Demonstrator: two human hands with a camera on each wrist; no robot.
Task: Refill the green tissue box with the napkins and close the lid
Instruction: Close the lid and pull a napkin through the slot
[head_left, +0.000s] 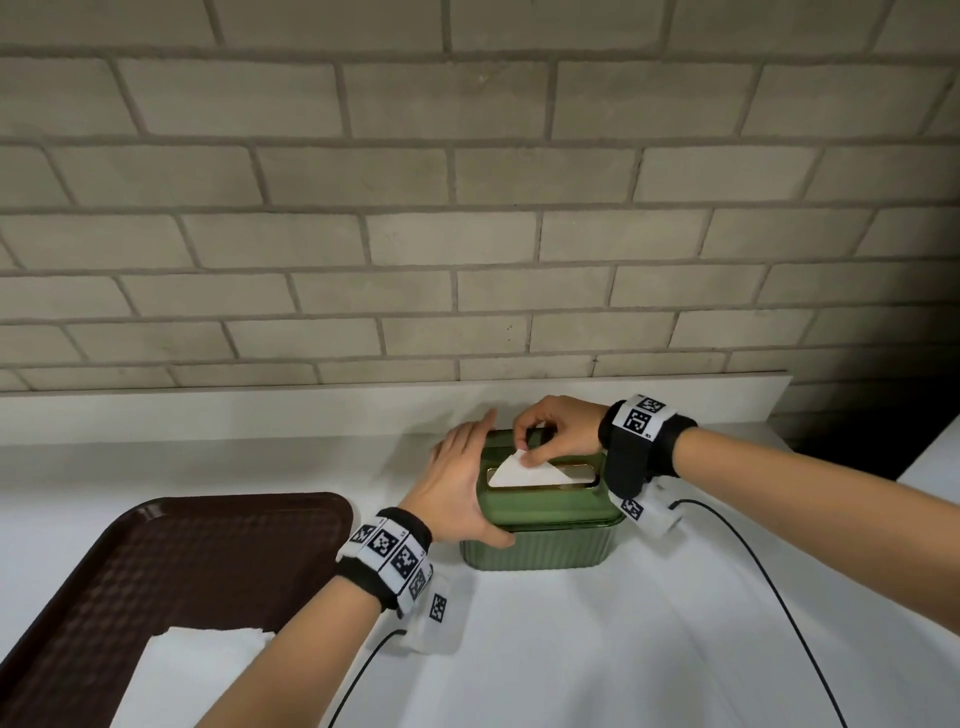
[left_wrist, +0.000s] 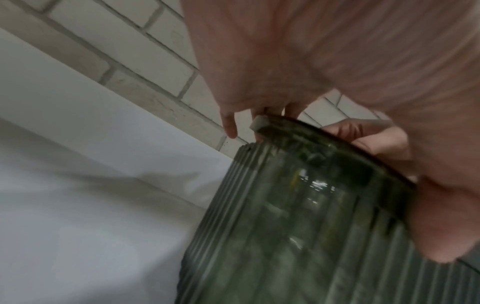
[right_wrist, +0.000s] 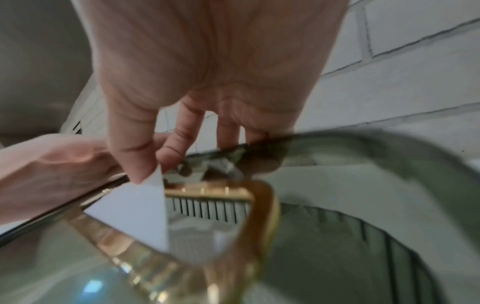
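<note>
The green ribbed tissue box (head_left: 540, 545) stands on the white counter with its lid (head_left: 550, 504) down on top. A white napkin corner (head_left: 519, 472) sticks up through the gold-rimmed slot (head_left: 582, 475). My right hand (head_left: 523, 456) pinches the tip of that napkin between thumb and forefinger; the right wrist view shows the napkin (right_wrist: 137, 207) and the pinch (right_wrist: 149, 170) above the slot rim (right_wrist: 259, 216). My left hand (head_left: 457, 483) grips the box's left end, thumb on the front and fingers over the back edge. In the left wrist view the box (left_wrist: 298, 226) fills the lower right.
A dark brown tray (head_left: 182, 561) lies at the left with a stack of white napkins (head_left: 197, 670) at its near end. Black cables (head_left: 779, 597) trail across the counter from both wrists. A white ledge (head_left: 260, 410) and a brick wall stand close behind the box.
</note>
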